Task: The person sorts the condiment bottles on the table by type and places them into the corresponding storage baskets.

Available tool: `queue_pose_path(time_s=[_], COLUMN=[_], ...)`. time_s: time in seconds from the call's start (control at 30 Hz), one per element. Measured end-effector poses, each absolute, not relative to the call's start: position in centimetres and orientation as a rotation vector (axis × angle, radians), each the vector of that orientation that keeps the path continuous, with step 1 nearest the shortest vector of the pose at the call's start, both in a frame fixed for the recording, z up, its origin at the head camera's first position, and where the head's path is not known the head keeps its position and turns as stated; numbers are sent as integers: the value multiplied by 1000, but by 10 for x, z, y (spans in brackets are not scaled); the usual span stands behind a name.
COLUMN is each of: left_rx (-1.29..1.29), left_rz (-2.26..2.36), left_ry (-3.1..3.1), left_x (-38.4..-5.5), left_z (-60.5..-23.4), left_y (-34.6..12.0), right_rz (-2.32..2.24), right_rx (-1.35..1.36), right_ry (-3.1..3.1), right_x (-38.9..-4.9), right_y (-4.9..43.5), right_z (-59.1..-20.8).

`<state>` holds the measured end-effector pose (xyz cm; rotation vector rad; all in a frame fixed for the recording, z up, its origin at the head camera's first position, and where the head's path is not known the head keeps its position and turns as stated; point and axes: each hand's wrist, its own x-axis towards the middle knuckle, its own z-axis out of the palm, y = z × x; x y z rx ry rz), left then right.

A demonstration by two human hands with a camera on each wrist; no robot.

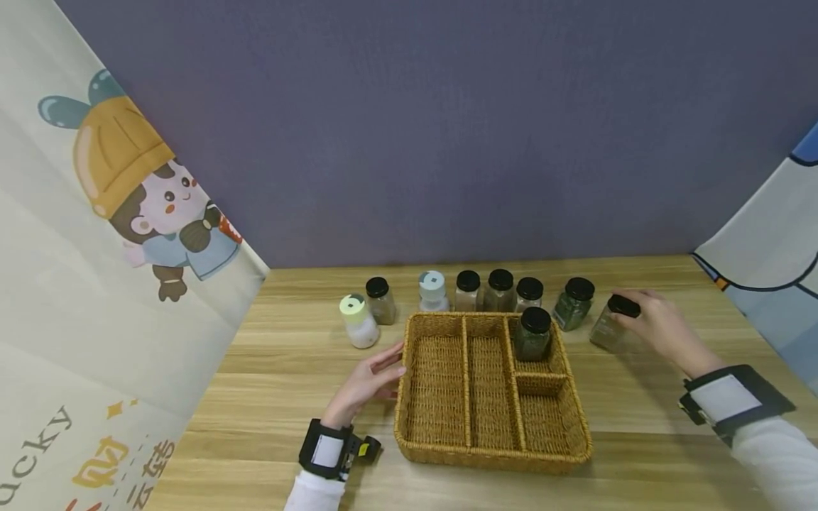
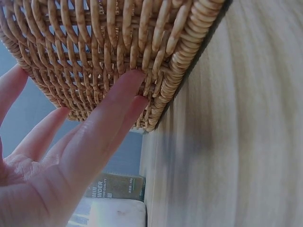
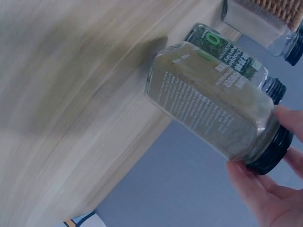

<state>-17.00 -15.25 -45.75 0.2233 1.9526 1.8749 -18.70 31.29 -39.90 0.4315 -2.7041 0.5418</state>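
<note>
Right hand [image 1: 666,332] is pinching a brown jar [image 1: 607,331] at right of frame, grip clamping on the black lid and neck, lid facing up; can't tell if the base is touching the desk [image 1: 268,397]. Left hand [image 1: 363,383], lower middle, is touching the wicker basket's [image 1: 492,458] left wall, its fingers spreading apart and clamping nothing. One green jar [image 1: 532,339] is standing in the basket's upper-right compartment, another green jar [image 1: 571,306] is standing just outside, between basket and brown jar. Risks: grip is holding only the top end, so the jar could be slipping or swinging; moving low leftward could be knocking the outside jar; light left-hand contact might be letting the basket slide if bumped.
</note>
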Motion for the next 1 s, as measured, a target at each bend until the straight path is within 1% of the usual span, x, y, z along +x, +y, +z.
queue_pose_path(time_s=[0.37, 0.8, 1.0], left_rx=[196, 208, 206], left_rz=[1889, 1890, 1886], left_ry=[1931, 1928, 1934], left_x=[-169, -170, -170], left_z=[-457, -457, -458], left_y=[-153, -153, -153], right_rz=[555, 542, 533], right_rx=[463, 530, 521], right_ry=[-2692, -2653, -2710], right_x=[-185, -184, -182], right_y=[312, 310, 306], right_z=[-390, -370, -356])
